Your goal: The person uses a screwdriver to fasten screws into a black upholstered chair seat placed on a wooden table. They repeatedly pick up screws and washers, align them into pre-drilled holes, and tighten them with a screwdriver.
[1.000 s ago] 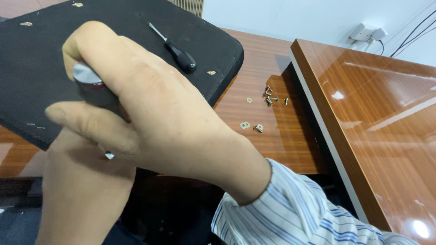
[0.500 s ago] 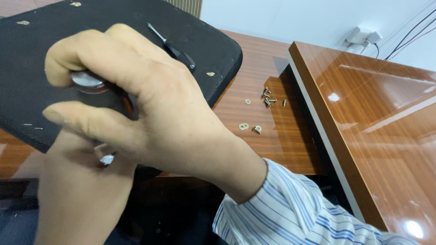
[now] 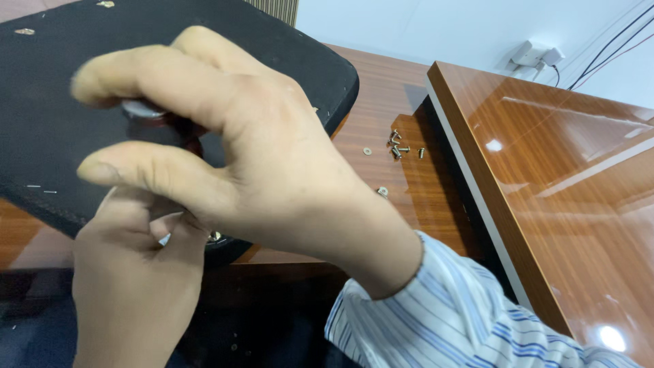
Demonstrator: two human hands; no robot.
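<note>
Reaching up from the lower left, the left hand (image 3: 136,286) is closed into a loose fist under the near edge of the black seat cushion (image 3: 61,136), which lies on the wooden tabletop (image 3: 381,102). Its fingers are curled around something small, and only a bit of shiny metal (image 3: 215,236) shows beside them at the cushion edge; what this hand holds cannot be told clearly.

Above the left hand, the right hand (image 3: 272,163) covers the middle of the cushion. Its forefinger and thumb are bent toward each other with a narrow gap, and the grip closes on a small round silver part with a dark red body (image 3: 146,112), which sits against the surface of the cushion. The fingertip is blurred. The wrist goes down to a sleeve with blue and white stripes (image 3: 449,313).

To the right of the cushion, a few small screws and washers (image 3: 398,146) lie loose on the tabletop, and one more silver piece (image 3: 383,192) lies just beside the right wrist. Further right from the cushion stands a second, glossy wooden tabletop (image 3: 558,184), a little higher. Behind it, on the white wall, a white socket with cables (image 3: 538,56) is seen.
</note>
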